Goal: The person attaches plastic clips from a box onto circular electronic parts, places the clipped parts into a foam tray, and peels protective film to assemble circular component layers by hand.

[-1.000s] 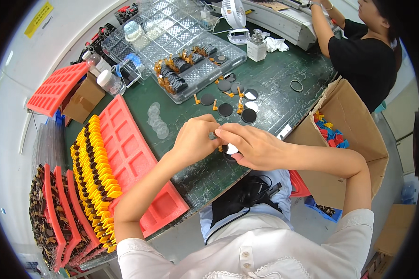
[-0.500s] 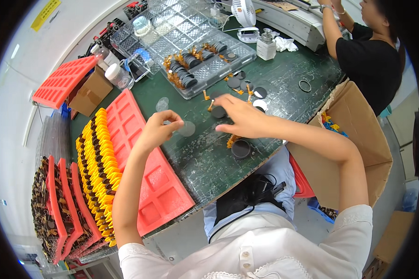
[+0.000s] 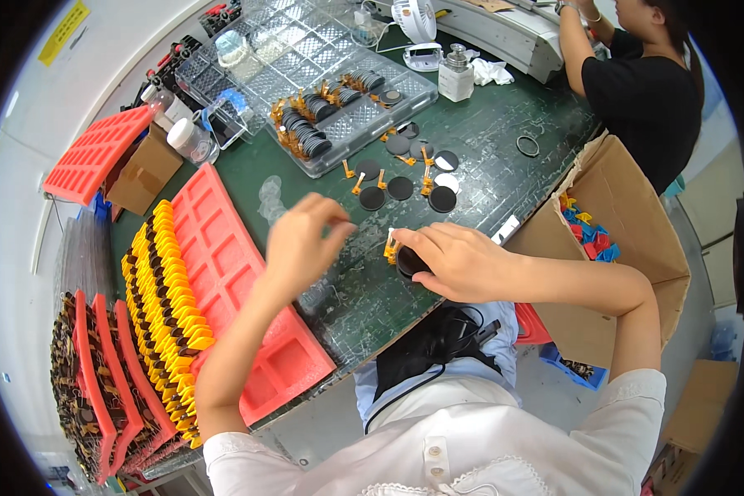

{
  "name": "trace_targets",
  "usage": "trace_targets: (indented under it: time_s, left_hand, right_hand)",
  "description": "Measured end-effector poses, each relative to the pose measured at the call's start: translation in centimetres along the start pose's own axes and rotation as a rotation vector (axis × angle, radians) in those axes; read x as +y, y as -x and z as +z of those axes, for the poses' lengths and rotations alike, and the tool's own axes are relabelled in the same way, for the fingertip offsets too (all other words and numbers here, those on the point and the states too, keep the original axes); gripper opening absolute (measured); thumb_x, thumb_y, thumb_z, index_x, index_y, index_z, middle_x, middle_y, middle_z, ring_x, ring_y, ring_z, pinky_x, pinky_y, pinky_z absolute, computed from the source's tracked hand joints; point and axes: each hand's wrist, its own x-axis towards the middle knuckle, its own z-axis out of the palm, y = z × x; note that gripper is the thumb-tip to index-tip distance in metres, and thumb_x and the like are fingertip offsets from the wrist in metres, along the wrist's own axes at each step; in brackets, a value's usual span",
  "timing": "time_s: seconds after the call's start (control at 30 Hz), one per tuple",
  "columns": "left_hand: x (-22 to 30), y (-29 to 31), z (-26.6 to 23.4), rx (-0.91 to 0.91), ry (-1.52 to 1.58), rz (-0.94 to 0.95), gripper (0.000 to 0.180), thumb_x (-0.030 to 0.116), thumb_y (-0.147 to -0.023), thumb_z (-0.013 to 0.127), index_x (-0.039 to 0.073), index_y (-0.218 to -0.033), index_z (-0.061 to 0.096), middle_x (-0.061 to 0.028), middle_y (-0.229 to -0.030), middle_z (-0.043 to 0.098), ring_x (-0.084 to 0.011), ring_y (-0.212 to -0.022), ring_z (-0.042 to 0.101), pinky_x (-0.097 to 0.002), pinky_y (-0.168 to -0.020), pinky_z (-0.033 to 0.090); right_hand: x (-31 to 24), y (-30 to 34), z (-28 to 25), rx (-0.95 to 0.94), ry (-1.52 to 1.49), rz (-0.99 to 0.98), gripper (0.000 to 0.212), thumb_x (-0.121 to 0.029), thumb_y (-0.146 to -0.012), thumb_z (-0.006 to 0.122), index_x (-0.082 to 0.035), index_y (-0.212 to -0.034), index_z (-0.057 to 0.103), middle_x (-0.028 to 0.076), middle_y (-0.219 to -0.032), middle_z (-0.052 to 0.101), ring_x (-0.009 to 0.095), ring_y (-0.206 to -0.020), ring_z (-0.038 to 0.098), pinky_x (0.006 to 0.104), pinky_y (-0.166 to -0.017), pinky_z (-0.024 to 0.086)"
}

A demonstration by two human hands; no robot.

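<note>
My right hand (image 3: 463, 263) has its thumb and fingers closed on the edge of a round black disc (image 3: 410, 261) with an orange flex tab, low over the near part of the table. My left hand (image 3: 304, 246), smeared by motion, hovers left of it; thumb and forefinger look apart, with nothing visible between them. Beyond the hands, several black discs (image 3: 400, 188) with orange tabs lie scattered on the green table (image 3: 488, 149). Clear round films (image 3: 270, 198) lie past my left hand.
A clear divided case (image 3: 364, 124) holds rows of discs. At left are a red compartment tray (image 3: 298, 364), rows of yellow pieces (image 3: 169, 306) and upright red trays (image 3: 99, 388). A cardboard box (image 3: 636, 248) stands right. A glass bottle (image 3: 455, 74) and a co-worker (image 3: 645, 99) are farther back.
My right hand has come nearer from the scattered discs and taken hold of the near black disc. My left hand has shifted slightly right and nearer. The view has shifted a little.
</note>
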Motion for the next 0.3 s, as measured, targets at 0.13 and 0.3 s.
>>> trace_targets:
  time_s: [0.13, 0.3]
  left_hand:
    - [5.0, -0.5, 0.1, -0.103, 0.134, 0.006, 0.017, 0.017, -0.068, 0.068, 0.003, -0.076, 0.062, -0.0088, -0.075, 0.058, -0.0281, -0.067, 0.058, -0.0355, -0.059, 0.045]
    - [4.7, -1.3, 0.4, -0.100, 0.172, -0.041, 0.017, 0.017, -0.066, 0.070, 0.003, -0.074, 0.064, -0.0083, -0.078, 0.061, -0.0254, -0.065, 0.060, -0.0353, -0.057, 0.046]
  right_hand:
    - [-0.1, -0.4, -0.2, 0.198, 0.002, -0.154, 0.069, -0.005, -0.065, 0.067, -0.001, -0.126, 0.033, 0.013, -0.089, 0.052, 0.029, -0.076, 0.053, 0.0354, -0.066, 0.045]
    - [0.6, -0.8, 0.5, 0.255, 0.022, -0.169, 0.073, -0.004, -0.063, 0.067, -0.002, -0.127, 0.032, 0.013, -0.092, 0.052, 0.030, -0.077, 0.053, 0.0350, -0.068, 0.046]
